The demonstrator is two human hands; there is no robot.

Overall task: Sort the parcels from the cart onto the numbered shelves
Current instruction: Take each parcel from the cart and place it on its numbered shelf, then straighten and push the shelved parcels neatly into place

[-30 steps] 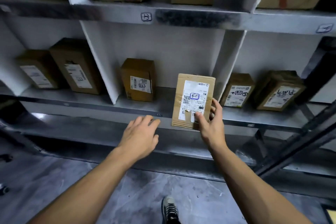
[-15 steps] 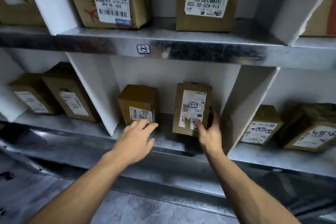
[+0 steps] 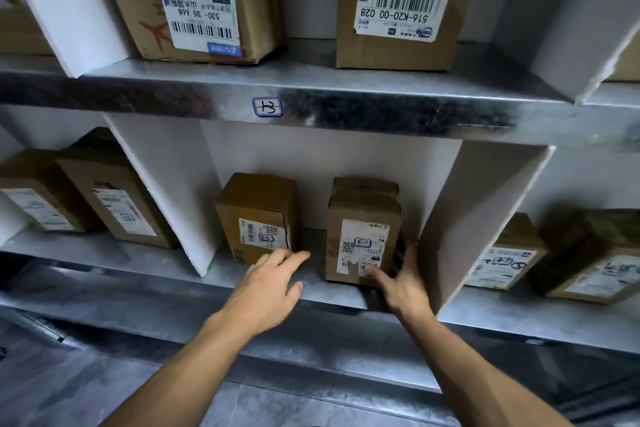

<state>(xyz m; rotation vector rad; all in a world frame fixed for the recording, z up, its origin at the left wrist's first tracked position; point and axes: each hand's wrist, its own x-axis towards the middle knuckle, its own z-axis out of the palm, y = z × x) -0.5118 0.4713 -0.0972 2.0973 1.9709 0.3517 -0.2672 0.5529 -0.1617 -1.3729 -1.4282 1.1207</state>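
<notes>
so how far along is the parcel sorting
Done: boxes already stand in several bays, among them the neighbouring box. In hand: the right hand grips the parcel, which stands upright on the shelf; the left hand is open by the neighbouring box. Left: letting go. The cart is out of view, so the remaining parcels cannot be counted.

The shelves (image 3: 346, 111) are bare grey sheet metal with a dull, mottled sheen, and the front edge has dark scuffed patches. The dividers (image 3: 166, 191) are smooth white matt board. The parcel (image 3: 363, 208) is brown matt cardboard, creased on top, and its label (image 3: 362, 246) is wrinkled white paper. The box (image 3: 256, 201) beside it is smoother cardboard. The floor (image 3: 52, 388) is smooth, grey and faintly glossy.
</notes>
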